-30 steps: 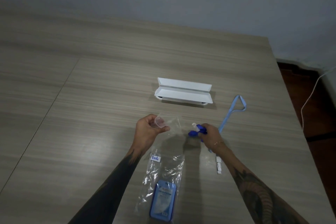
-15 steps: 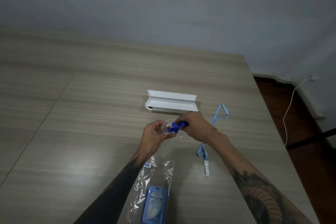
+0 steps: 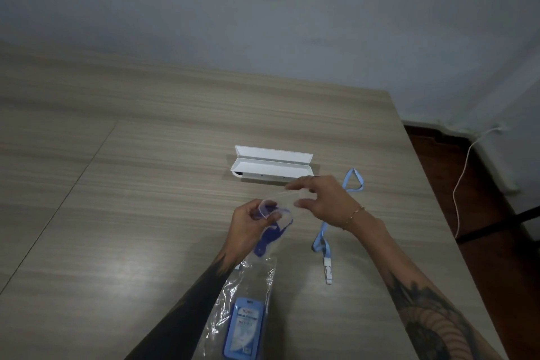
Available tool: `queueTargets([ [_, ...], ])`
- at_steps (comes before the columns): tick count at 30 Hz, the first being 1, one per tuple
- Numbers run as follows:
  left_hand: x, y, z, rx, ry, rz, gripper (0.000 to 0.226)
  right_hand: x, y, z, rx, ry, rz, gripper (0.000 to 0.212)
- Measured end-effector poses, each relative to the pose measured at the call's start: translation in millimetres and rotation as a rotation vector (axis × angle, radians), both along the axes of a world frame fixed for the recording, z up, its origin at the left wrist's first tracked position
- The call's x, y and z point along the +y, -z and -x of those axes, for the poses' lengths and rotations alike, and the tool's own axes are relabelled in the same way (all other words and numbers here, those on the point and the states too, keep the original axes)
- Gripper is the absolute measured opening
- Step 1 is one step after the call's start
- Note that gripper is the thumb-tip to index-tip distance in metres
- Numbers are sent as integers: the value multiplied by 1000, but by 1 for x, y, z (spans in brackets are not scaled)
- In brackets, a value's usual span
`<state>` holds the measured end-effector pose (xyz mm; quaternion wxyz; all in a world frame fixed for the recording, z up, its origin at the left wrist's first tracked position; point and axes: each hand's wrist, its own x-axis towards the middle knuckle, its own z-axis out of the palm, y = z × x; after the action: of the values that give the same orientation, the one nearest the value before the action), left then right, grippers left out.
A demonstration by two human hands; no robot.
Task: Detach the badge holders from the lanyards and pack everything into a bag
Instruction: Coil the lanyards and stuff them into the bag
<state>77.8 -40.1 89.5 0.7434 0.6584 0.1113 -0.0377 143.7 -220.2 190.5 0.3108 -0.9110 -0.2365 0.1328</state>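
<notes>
Left hand (image 3: pixel 251 222) pinches the clear bag (image 3: pixel 248 280) at its mouth, holding it open. Dark-blue lanyard (image 3: pixel 270 235) and badge holder (image 3: pixel 244 327) lie inside. Right hand (image 3: pixel 321 199) is at the far rim, grip indeterminate. Light-blue lanyard (image 3: pixel 321 242) lies on the table (image 3: pixel 146 213).

Glossy clear plastic bag (image 3: pixel 251 283), matt woven light-blue lanyard (image 3: pixel 321 242), wood-grain laminate table (image 3: pixel 146 213) with soft sheen.

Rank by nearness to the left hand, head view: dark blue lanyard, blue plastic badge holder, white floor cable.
1. Dark blue lanyard: inside the clear plastic bag, right beside the left hand.
2. Blue plastic badge holder: lower in that bag.
3. White cable: far off to the right.
</notes>
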Motion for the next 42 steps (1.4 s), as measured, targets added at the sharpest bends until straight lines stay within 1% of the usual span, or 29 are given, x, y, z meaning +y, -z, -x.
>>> queueTargets([
  [2,1,5,-2,12,-33,-14,22,-16,10,-6,-16,160,-140,26],
  [4,2,10,-5,18,-18,-31,19,-38,34,-15,-16,322,-182,24],
  [6,4,9,-8,9,-7,-32,20,-59,60,-22,12,438,-110,27],
  [8,3,8,-13,3,-2,-14,17,-81,91,-31,73,553,-12,30],
  [10,1,9,-20,0,3,2,15,-100,122,-40,144,615,107,34],
  [13,-3,6,-27,2,18,11,17,-117,152,-54,235,628,248,42],
  [16,-5,5,-35,5,46,8,17,-123,168,-77,266,573,372,51],
  [20,-3,11,-45,29,48,21,19,-123,187,-112,228,475,454,62],
  [22,-2,12,-47,29,59,20,19,-124,194,-126,205,428,499,63],
  [24,0,15,-52,42,63,10,19,-125,203,-137,168,403,528,56],
  [28,2,14,-56,30,58,16,20,-128,206,-135,85,375,651,28],
  [31,1,10,-57,23,51,19,17,-129,204,-114,132,412,709,27],
  [33,-1,8,-57,30,47,27,15,-126,200,-95,219,447,648,26],
  [35,-3,6,-54,31,50,29,15,-120,191,-73,362,520,480,23],
  [36,-3,5,-52,32,53,30,17,-116,186,-61,461,572,338,18],
  [38,-4,2,-47,35,55,41,21,-105,176,-34,748,694,-57,7],
  [39,-4,0,-45,36,52,52,22,-101,174,-22,818,730,-229,6],
  [40,-4,-1,-42,38,47,63,21,-99,176,-10,793,753,-319,9],
  [41,-4,-3,-40,37,45,69,20,-98,179,1,714,767,-336,10],
  [42,-4,-4,-38,43,44,70,19,-97,185,9,595,768,-271,8],
])
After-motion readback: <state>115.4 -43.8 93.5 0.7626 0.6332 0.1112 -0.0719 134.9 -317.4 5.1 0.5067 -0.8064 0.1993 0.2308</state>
